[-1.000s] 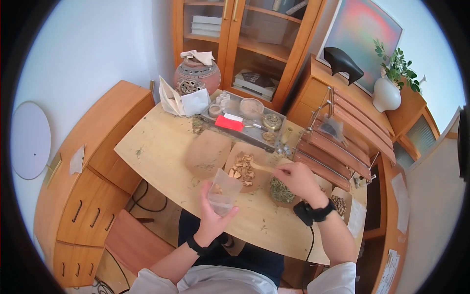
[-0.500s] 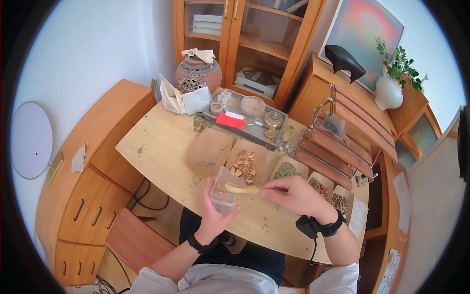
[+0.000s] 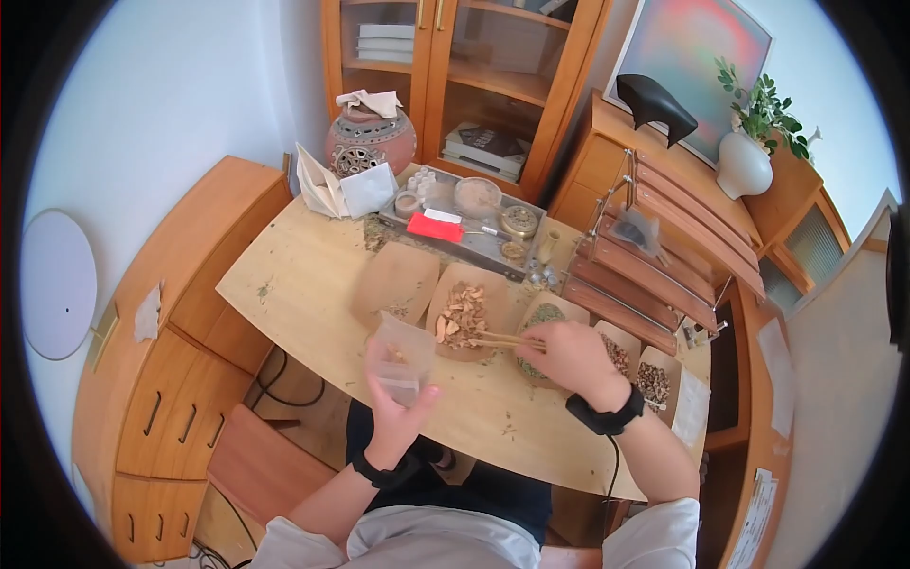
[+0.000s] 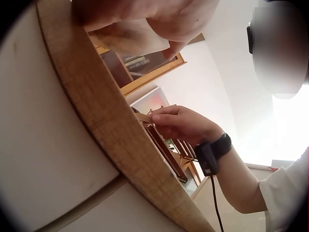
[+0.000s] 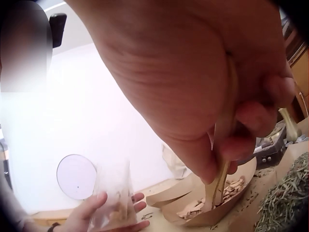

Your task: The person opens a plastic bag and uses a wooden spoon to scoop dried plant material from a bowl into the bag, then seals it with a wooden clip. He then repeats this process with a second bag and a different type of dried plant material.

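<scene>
My left hand (image 3: 393, 427) holds a clear plastic bag (image 3: 402, 356) upright at its open top, above the near part of the table; a few pale pieces show inside. Wooden tongs (image 3: 502, 339) are pinched in my right hand (image 3: 583, 363). Their tips reach into a brown paper tray (image 3: 442, 343) of dried tan slices (image 3: 463, 313). From the right wrist view, the tongs (image 5: 221, 181) point down among the slices (image 5: 193, 207), and the bag (image 5: 113, 193) stands off to the left in the left hand (image 5: 84, 212).
Right of the slices come a tray of green dried herb (image 3: 545, 313) and two trays of darker bits (image 3: 654, 381). Another paper tray (image 3: 393, 275) with a few scraps lies left. Behind are a grey tray of jars (image 3: 455, 248), a patterned pot (image 3: 374, 142) and a slatted wooden rack (image 3: 630, 303).
The tongs went from above the slices' tray to the bag's mouth, then back down into the slices. My left hand with the bag has shifted slightly left.
</scene>
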The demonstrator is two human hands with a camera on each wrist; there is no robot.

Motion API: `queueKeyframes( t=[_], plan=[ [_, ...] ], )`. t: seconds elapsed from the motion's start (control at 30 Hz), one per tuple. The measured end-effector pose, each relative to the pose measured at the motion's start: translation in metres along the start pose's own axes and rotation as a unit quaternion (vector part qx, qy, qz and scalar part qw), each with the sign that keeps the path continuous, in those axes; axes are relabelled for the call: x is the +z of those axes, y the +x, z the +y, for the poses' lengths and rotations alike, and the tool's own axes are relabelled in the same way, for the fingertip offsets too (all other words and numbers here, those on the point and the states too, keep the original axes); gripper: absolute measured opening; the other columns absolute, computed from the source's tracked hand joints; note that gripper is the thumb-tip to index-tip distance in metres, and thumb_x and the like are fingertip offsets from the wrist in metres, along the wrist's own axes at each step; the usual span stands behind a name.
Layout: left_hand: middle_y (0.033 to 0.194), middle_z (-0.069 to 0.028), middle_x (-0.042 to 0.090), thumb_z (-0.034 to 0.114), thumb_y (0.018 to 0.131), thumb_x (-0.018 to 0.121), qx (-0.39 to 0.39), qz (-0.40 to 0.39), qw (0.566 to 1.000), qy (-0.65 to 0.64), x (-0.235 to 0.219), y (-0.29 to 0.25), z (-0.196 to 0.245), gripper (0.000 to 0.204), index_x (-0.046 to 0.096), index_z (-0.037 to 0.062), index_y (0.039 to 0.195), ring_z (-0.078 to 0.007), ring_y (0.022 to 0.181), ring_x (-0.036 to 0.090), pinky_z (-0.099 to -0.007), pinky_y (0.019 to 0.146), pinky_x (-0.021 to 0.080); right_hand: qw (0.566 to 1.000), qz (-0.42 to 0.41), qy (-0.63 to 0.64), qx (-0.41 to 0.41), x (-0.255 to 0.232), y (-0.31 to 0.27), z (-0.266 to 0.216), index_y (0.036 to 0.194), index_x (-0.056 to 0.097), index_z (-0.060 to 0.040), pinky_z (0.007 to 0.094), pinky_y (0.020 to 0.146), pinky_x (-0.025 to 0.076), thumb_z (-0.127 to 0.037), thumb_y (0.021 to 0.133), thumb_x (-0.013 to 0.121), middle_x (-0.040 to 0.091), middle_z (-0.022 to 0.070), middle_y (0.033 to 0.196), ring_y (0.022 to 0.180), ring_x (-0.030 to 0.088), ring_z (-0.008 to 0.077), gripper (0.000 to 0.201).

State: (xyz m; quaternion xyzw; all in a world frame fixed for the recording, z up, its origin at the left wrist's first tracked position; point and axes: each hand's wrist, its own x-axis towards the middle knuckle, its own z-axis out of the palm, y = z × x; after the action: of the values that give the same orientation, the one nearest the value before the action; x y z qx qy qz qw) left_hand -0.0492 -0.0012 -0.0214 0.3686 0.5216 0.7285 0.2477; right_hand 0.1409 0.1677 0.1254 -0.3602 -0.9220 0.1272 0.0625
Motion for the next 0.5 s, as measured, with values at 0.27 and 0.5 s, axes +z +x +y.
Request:
queueKeyframes(
  t=[0.27, 0.5],
  plan=[
    [0.148, -0.0169, 0.03, 0.019, 0.08, 0.082, 0.058, -0.013, 0.998, 0.038, -0.024, 0.014, 0.046, 0.107, 0.007, 0.0009, 0.154, -0.0266, 0.135, 0.038, -0.0405, 0.111, 0.035, 0.996, 0.033, -0.019, 0.08, 0.013, 0.017, -0.021, 0.084, 0.076, -0.0091, 0.0446, 0.07, 0.056, -0.032, 0.088, 0.062, 0.07, 0.0162, 0.078, 0.078, 0.069, 0.0348, 0.027],
    [0.148, -0.0201, 0.028, 0.02, 0.079, 0.083, 0.052, -0.042, 0.998, -0.001, -0.03, 0.027, 0.059, 0.111, 0.004, 0.0013, 0.155, -0.0292, 0.136, 0.038, -0.0425, 0.111, 0.035, 0.994, -0.026, 0.013, 0.109, 0.018, 0.035, -0.014, 0.086, 0.076, -0.0076, 0.0445, 0.071, 0.056, -0.035, 0.087, 0.061, 0.071, 0.0181, 0.082, 0.077, 0.069, 0.0369, 0.031]
  ],
)
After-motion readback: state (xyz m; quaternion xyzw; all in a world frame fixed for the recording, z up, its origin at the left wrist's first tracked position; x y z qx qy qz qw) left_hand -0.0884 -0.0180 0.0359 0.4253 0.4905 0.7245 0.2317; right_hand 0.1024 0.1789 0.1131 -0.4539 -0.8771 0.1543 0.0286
